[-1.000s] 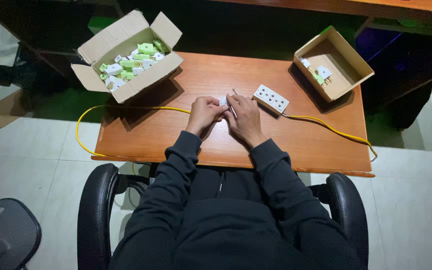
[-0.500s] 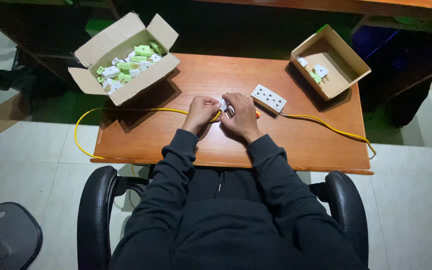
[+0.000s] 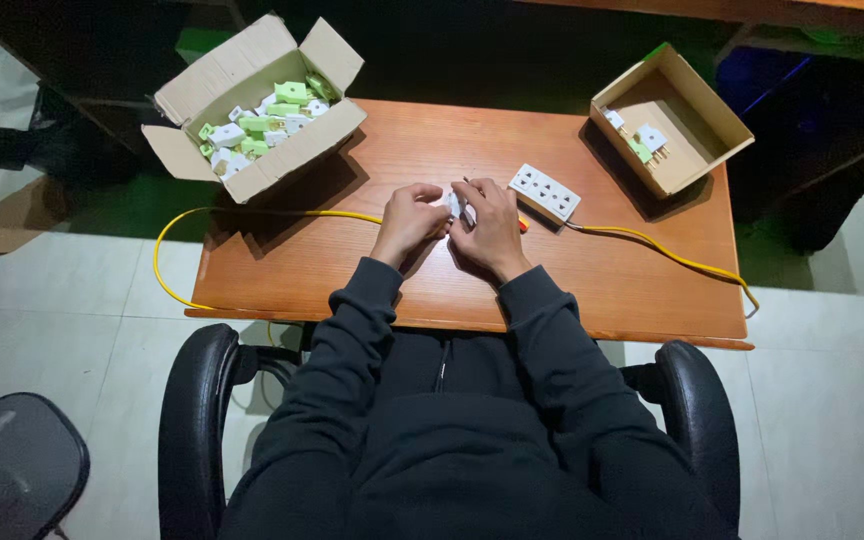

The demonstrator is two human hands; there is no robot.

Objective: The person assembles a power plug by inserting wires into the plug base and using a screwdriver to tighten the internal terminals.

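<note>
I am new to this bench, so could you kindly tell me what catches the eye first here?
Both hands, left and right, meet over a small white plug at the middle of the wooden table. A yellow cable runs across it, past a white socket strip. A cardboard box of green and white plugs sits far left.

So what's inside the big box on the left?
The big cardboard box holds a heap of small white and green plugs. Whatever lies beneath the top layer is covered, so its depth cannot be seen.
</note>
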